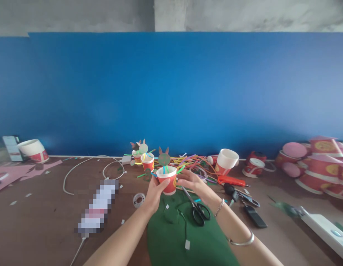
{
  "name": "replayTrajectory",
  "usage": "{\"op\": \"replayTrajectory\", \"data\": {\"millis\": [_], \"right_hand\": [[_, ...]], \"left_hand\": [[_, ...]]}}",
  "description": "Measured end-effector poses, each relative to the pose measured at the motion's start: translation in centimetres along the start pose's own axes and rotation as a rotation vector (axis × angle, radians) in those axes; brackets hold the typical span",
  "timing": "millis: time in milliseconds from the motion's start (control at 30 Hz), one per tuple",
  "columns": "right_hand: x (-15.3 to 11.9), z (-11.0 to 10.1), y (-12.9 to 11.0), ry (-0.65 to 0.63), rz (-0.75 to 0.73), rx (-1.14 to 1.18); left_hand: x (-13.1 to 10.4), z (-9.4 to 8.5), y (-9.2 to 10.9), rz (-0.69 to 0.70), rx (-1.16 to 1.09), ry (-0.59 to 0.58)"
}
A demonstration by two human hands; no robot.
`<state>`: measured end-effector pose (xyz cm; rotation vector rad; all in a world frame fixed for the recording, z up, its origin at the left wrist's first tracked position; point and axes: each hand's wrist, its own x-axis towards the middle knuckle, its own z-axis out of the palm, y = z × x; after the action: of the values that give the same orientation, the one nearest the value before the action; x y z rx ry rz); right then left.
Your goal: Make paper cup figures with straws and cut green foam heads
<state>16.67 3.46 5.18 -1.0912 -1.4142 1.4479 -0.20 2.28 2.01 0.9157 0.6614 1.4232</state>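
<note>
- Holding a cup [170,188] upright near the middle of the table [49,232], the person works at arm's length; the head view shows it all.
- The left hand [154,194] has its fingers curled round the cup's left side, thumb laid across the front, gripping it.
- The right hand [194,183] sits at the cup's right side with fingers stretched out and loosely parted; I cannot tell whether they touch it.
- A round, eared disc [164,159] stands up above the cup's white rim, with a green straw [180,169] sticking out to the right.
- Just behind, to the left, is a second cup [148,163] with a pale eared disc [143,148].
- A tangle of coloured straws [188,161] lies beyond the hands.
- Under the arms spreads a green sheet [174,242], the black-handled scissors [198,215] resting on it below the right hand.
- A tape roll [135,201] lies left of the left hand.
- Off to the right are a tilted white-rimmed stack [227,159], an orange tool [231,180] and, farther out, pink-topped cups [319,171].
- A blue board [171,92] stands behind everything.
</note>
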Motion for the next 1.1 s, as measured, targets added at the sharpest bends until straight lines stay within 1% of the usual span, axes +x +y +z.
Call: {"op": "replayTrajectory", "data": {"millis": [33, 100, 133, 233, 333, 433, 600, 767, 833, 900, 1033, 1100], "right_hand": [[0.0, 0.0, 0.6, -0.021, -0.010, -0.041], [0.1, 0.3, 2.0, -0.021, -0.045, -0.135], [0.1, 0.5, 2.6, -0.004, -0.068, -0.186], [0.1, 1.3, 3.9, 0.117, -0.144, -0.376], [-0.1, 2.2, 4.0, 0.222, -0.187, -0.552], [-0.1, 2.9, 3.7, 0.263, -0.180, -0.629], [0.1, 3.3, 3.5, 0.303, -0.150, -0.618], [0.3, 2.8, 3.9, 0.231, -0.177, -0.435], [0.4, 2.6, 4.3, 0.233, -0.171, -0.376], [0.5, 2.4, 4.6, 0.260, -0.155, -0.359], [0.6, 2.4, 4.9, 0.309, -0.124, -0.409], [0.6, 2.4, 4.7, 0.338, -0.109, -0.467]], "left_hand": [[0.0, 0.0, 0.0, 0.006, 0.005, -0.003], [0.1, 0.0, 0.1, 0.012, 0.013, 0.008], [0.2, 0.1, 0.2, 0.014, 0.014, 0.014], [0.3, 0.1, 0.3, 0.014, 0.010, 0.012], [0.4, -0.2, 0.1, -0.012, -0.003, -0.007], [0.4, -0.4, -0.2, -0.045, -0.022, -0.024], [0.2, -0.4, -0.3, -0.070, -0.030, -0.038], [0.0, -0.1, -0.4, -0.087, 0.047, -0.001], [0.0, -0.2, -0.7, -0.082, 0.066, 0.003], [0.0, -0.4, -1.0, -0.085, 0.099, 0.047], [0.0, -0.6, -1.4, -0.114, 0.228, 0.266], [-0.2, -0.5, -1.4, -0.127, 0.265, 0.312]]}}
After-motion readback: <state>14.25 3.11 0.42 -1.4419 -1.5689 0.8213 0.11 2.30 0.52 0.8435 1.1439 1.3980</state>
